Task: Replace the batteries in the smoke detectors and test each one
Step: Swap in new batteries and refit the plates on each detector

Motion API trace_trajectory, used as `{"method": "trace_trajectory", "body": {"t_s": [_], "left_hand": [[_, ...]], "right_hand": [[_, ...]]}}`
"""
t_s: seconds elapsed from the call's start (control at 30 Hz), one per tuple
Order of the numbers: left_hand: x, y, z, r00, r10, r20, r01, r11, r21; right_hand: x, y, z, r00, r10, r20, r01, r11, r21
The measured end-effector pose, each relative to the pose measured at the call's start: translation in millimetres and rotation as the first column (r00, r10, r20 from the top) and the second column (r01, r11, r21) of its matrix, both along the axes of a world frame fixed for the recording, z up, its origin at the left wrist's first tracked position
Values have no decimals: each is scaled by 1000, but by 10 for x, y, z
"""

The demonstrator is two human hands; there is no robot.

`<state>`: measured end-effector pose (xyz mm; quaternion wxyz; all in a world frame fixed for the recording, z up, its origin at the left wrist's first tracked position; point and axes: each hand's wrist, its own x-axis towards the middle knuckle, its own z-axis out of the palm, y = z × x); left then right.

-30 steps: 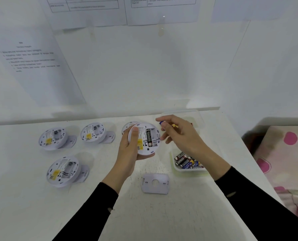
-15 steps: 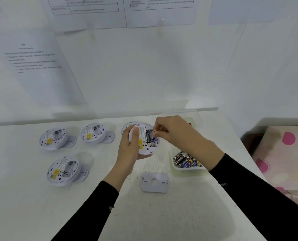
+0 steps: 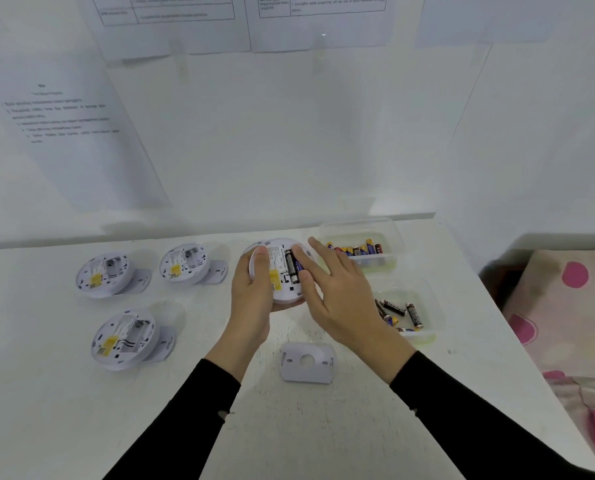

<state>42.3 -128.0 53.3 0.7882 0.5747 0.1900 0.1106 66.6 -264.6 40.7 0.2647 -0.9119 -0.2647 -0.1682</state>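
Observation:
My left hand [image 3: 251, 299] grips a round white smoke detector [image 3: 279, 271], back side up, above the table. Two batteries [image 3: 293, 266] lie in its open bay. My right hand [image 3: 341, 299] is spread over the detector with straight fingers, its thumb and forefinger pressing on the batteries. The loose back cover [image 3: 307, 362] lies on the table below my hands. Three more opened detectors lie at left, one at the back left [image 3: 103, 273], one behind the middle [image 3: 184, 263], one nearer [image 3: 123, 339]. Another detector is partly hidden behind the held one.
Two clear plastic trays with batteries stand at right: a far tray [image 3: 360, 230] and a near tray [image 3: 424, 336]. The white table [image 3: 289, 427] ends at right beside a pink dotted cloth [image 3: 573, 323]. Printed sheets hang on the wall behind.
My right hand brought a battery to the detector, set it into the bay, and now has its fingers spread flat over it. The far tray has come into view.

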Motion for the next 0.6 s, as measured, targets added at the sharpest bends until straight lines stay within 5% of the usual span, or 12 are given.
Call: {"method": "trace_trajectory", "body": {"t_s": [0.1, 0.27, 0.37, 0.47, 0.6], "left_hand": [[-30, 27, -70, 1000, 4, -15, -3, 1000, 24], [-52, 260, -93, 998, -36, -50, 36, 999, -13], [-73, 378, -133, 993, -80, -90, 75, 996, -51], [-117, 402, -183, 990, -108, -92, 105, 994, -31], [-170, 392, -200, 991, -112, -68, 112, 994, -5]], "right_hand": [[-12, 2, 2, 997, 50, -52, -53, 997, -52], [-326, -65, -225, 909, 223, -353, -89, 930, 357], [-546, -205, -559, 823, 272, -500, -251, 962, 111], [-589, -327, -790, 858, 297, -420, -343, 939, -36], [-574, -387, -794, 861, 289, -420, -326, 945, -20]]}}
